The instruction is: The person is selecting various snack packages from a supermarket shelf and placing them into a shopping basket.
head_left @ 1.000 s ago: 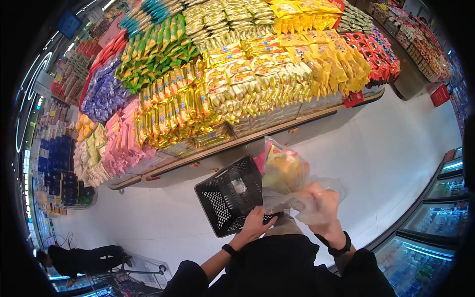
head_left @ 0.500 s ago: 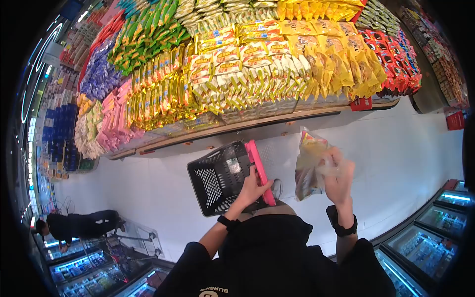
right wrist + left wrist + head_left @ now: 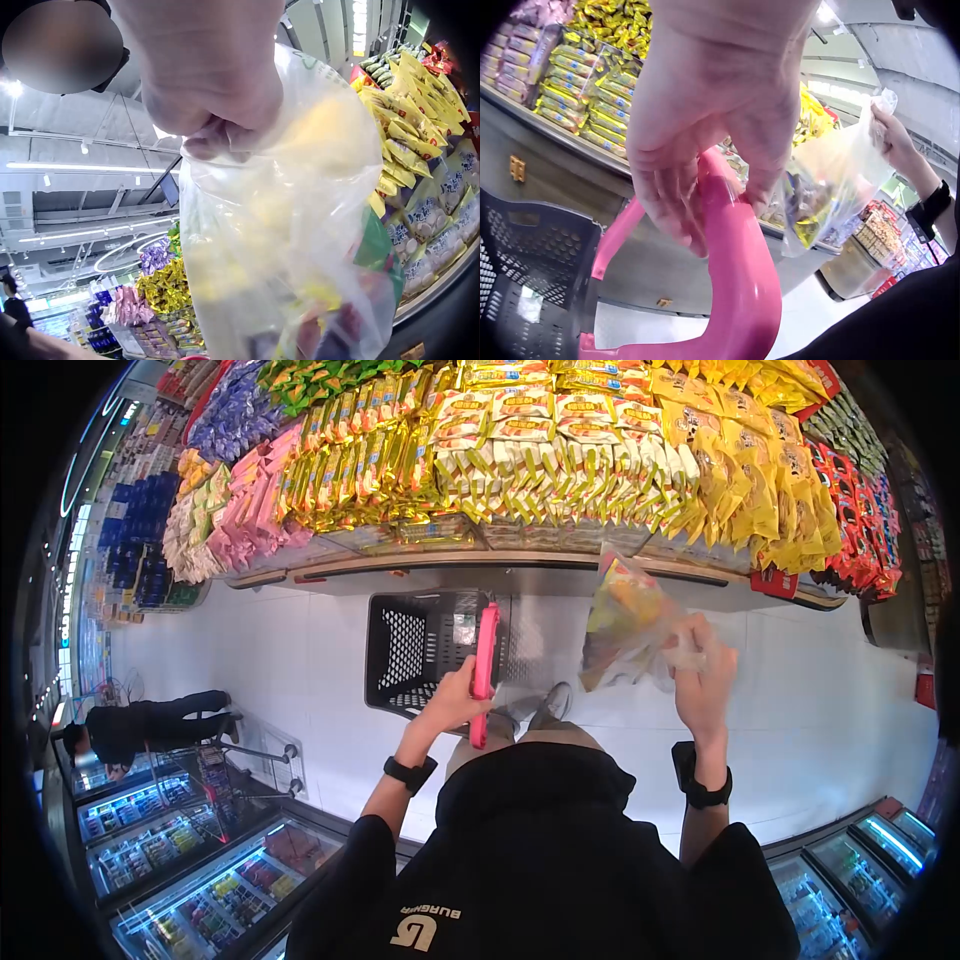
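Pink curved plastic handle: left of centre in the head view, at the right edge of the basket; it fills the lower middle of the left wrist view.
Left hand: fingers curled round the handle, clamped on it.
Black perforated plastic basket: left of centre in the head view, attached to the handle.
Right hand: fingers bunched together, gripping the gathered top of the bag.
Translucent plastic bag: right of centre, hanging from the right hand, apart from the basket; colourful packets show through.
Gold, white and yellow snack packets: rows across the top.
Glass-topped freezers: lower left and lower right.
Dark-clothed person: lower left.
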Demonstrator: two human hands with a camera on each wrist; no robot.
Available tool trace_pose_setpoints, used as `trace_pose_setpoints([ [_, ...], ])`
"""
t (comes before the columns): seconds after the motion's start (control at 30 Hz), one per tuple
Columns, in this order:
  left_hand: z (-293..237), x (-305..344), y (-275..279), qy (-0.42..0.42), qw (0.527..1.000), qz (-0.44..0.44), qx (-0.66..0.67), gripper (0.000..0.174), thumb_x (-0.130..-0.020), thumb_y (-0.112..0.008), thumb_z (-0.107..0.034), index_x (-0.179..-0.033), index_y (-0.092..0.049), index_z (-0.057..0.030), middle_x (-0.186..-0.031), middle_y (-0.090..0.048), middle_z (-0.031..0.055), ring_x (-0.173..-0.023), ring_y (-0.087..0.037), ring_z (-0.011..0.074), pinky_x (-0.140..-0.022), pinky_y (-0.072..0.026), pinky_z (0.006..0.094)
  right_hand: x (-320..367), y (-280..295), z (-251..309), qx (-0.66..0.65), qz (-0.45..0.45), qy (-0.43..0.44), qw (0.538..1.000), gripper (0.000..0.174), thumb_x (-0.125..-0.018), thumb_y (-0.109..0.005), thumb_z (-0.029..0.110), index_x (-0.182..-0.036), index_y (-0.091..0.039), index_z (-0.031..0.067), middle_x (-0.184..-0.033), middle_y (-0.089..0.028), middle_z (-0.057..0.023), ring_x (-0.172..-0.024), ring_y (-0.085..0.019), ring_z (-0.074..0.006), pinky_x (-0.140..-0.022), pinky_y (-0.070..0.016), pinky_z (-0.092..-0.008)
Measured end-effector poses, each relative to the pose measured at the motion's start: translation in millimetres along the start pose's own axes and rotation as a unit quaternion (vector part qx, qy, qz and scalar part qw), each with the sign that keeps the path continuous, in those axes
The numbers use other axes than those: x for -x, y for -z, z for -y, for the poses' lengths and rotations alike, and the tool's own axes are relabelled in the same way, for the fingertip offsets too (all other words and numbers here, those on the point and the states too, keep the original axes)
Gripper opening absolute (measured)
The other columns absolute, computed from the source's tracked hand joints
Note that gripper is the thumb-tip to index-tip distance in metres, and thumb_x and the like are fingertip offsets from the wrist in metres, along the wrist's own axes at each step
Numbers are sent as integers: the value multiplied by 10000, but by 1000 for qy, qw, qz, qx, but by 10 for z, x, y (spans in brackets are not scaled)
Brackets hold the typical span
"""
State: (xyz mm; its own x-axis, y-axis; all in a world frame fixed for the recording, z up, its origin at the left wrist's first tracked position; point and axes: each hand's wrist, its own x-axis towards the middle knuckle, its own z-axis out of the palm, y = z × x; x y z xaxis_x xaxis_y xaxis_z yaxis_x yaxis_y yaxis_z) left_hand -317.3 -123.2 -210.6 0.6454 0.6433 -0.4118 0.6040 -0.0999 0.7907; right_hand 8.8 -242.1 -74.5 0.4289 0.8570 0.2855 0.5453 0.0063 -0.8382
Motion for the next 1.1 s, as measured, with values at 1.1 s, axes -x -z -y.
trace_pose_setpoints([
  [1.1,-2287,-448,1625,-240,954,-179,-5,610,-883,-720,-297,-1350,-466,4,-1068,-685,148,-791,-686,186,-730,-536,306,-2384,407,1870,119,94,384,911,233,-908,-606,232,-951,-608,2,-834,-669,-120,-769,-661,-259,-739,-494,-347],
])
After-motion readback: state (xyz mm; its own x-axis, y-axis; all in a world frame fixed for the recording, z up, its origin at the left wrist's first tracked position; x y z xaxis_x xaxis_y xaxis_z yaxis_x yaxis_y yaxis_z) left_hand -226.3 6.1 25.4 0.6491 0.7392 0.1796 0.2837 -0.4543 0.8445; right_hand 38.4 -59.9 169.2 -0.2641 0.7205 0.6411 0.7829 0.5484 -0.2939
